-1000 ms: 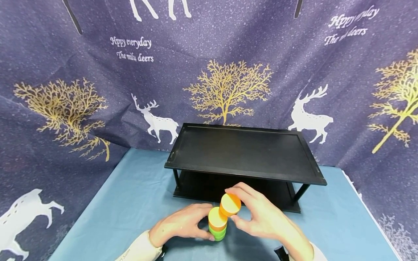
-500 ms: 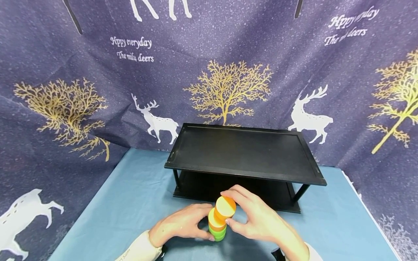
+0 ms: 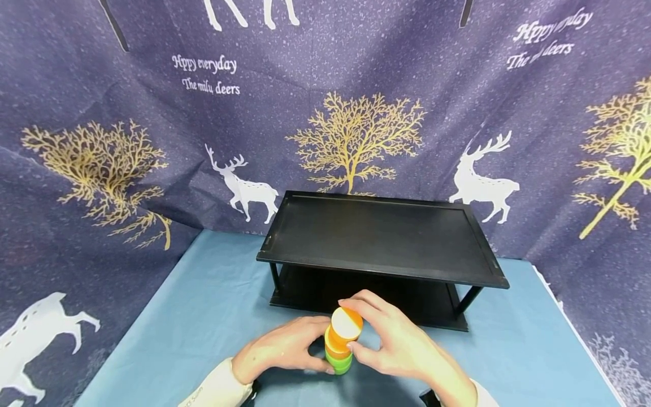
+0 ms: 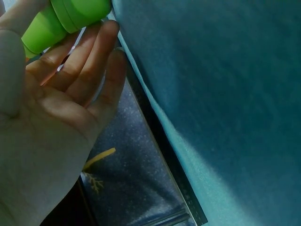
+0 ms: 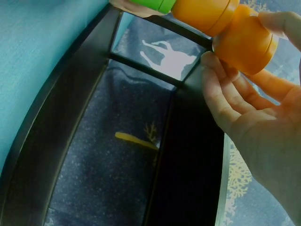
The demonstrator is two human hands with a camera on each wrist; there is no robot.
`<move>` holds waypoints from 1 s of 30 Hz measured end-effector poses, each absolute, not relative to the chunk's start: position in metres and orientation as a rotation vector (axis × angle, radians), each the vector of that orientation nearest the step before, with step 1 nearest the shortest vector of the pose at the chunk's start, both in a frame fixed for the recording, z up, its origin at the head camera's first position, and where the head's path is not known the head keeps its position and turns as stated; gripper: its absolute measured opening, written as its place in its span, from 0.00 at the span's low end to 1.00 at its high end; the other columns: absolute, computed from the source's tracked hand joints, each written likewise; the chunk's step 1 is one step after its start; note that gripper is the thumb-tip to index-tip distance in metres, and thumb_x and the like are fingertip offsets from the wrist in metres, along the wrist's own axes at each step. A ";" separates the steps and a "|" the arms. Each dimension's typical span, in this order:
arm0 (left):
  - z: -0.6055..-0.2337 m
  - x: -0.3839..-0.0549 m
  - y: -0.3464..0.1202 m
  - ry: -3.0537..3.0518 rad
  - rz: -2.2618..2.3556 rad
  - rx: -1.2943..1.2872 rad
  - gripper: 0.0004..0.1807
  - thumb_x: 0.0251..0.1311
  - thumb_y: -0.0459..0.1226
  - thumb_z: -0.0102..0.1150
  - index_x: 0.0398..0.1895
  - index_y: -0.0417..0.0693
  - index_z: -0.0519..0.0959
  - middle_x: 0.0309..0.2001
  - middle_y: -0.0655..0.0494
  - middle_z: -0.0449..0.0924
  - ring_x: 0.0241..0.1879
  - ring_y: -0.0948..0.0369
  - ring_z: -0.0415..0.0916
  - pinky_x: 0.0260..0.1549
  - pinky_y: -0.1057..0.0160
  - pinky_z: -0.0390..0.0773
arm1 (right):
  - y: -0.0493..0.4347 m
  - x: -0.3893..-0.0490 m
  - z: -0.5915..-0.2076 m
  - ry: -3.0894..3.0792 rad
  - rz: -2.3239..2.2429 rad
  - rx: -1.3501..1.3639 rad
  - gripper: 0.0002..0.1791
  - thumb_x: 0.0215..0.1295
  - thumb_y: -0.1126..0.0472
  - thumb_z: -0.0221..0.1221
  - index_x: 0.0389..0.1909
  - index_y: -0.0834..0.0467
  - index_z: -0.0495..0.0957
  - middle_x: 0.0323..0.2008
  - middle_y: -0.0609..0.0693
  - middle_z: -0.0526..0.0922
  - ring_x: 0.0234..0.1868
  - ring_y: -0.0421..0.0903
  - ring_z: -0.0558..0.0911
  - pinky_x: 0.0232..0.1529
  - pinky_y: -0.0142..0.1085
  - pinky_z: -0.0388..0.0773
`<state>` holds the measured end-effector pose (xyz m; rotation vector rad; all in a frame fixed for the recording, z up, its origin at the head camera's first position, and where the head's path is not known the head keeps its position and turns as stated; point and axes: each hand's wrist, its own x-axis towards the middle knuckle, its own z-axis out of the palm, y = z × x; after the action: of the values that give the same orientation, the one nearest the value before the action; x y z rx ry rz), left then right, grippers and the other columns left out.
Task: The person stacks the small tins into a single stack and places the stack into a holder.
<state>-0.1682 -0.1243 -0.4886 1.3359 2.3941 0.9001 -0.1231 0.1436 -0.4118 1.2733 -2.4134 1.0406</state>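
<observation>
Two hands at orange and green cups on the blue-covered bench (image 3: 203, 299).
From my remote station, I see the right hand (image 3: 394, 339) pinching the upper orange cup (image 3: 347, 324) over the lower orange cup (image 3: 334, 348); contact I cannot confirm. The left hand (image 3: 285, 347) keeps its grip round the green cup (image 3: 339, 366) beneath, before the black rack (image 3: 376, 234).

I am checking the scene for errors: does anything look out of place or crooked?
Yes, slightly: the upper orange piece, held by the right hand, is off-centre over the lower orange piece, so their edges do not line up.
</observation>
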 end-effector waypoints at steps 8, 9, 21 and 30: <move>-0.491 -0.169 -0.124 2.408 0.897 1.354 0.29 0.61 0.58 0.75 0.62 0.66 0.78 0.54 0.75 0.79 0.51 0.76 0.77 0.58 0.67 0.79 | 0.142 -0.122 -0.413 -2.432 1.077 1.279 0.37 0.62 0.61 0.73 0.72 0.48 0.73 0.60 0.42 0.78 0.54 0.38 0.81 0.58 0.37 0.83; -0.491 -0.169 -0.124 2.405 0.900 1.346 0.29 0.61 0.58 0.75 0.62 0.66 0.78 0.54 0.75 0.79 0.51 0.76 0.77 0.58 0.67 0.79 | 0.141 -0.122 -0.414 -2.430 1.079 1.279 0.37 0.62 0.61 0.73 0.72 0.48 0.73 0.60 0.42 0.78 0.54 0.38 0.81 0.58 0.37 0.83; -0.491 -0.170 -0.124 2.380 0.914 1.291 0.31 0.60 0.59 0.75 0.64 0.68 0.76 0.56 0.77 0.78 0.53 0.75 0.77 0.61 0.65 0.78 | 0.140 -0.123 -0.415 -2.417 1.088 1.306 0.37 0.61 0.61 0.73 0.71 0.49 0.73 0.59 0.43 0.78 0.54 0.38 0.81 0.57 0.36 0.83; -0.490 -0.169 -0.125 2.388 0.903 1.308 0.30 0.62 0.59 0.74 0.65 0.67 0.76 0.56 0.75 0.79 0.52 0.75 0.77 0.59 0.65 0.79 | 0.139 -0.122 -0.416 -2.409 1.095 1.325 0.37 0.61 0.62 0.73 0.72 0.49 0.73 0.59 0.43 0.78 0.53 0.38 0.81 0.57 0.35 0.83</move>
<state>-0.1686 -0.1251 -0.4902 1.3083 2.3876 0.9029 -0.1219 0.1386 -0.4157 1.3251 -2.4093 1.0952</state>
